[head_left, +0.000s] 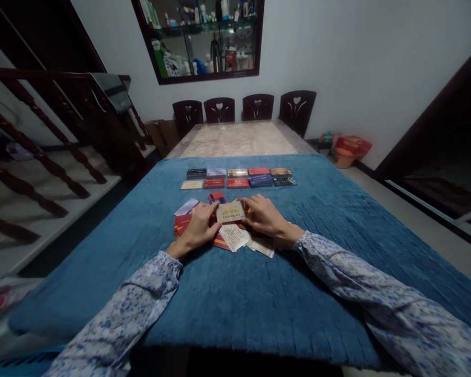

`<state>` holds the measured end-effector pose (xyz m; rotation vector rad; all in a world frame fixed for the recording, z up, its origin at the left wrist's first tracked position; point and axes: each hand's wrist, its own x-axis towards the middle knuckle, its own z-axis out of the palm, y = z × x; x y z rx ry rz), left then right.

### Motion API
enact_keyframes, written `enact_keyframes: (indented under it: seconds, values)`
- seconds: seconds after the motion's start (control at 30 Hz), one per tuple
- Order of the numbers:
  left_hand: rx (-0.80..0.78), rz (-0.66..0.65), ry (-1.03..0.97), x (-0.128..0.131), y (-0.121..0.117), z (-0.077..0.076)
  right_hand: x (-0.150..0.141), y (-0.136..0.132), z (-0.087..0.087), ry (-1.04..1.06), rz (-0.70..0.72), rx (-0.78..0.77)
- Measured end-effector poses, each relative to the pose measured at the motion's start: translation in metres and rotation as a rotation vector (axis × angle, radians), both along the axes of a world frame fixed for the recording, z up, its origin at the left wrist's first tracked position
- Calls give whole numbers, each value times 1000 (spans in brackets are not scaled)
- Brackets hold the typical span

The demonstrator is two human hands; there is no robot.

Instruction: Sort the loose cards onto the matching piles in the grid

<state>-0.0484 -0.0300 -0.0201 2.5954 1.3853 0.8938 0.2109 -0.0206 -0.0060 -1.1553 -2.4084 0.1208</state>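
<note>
Beige card is held between both hands' fingers.

Four chairs are lined up behind the bench. Bottles are kept in a wall cabinet. Beside the railing, a box is seen.

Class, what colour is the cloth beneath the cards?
The cloth is blue, seen best in the head view.
</note>
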Motion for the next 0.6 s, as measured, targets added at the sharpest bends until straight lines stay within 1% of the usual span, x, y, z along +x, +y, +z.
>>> enact_keyframes:
  seconds: [0.33, 0.6]
  values:
    - [-13, -11, 26, 4, -4, 5, 3, 2, 1, -53, 35, 26]
    - [-35, -19, 75, 4, -3, 16, 4, 2, 7, -95, 33, 28]
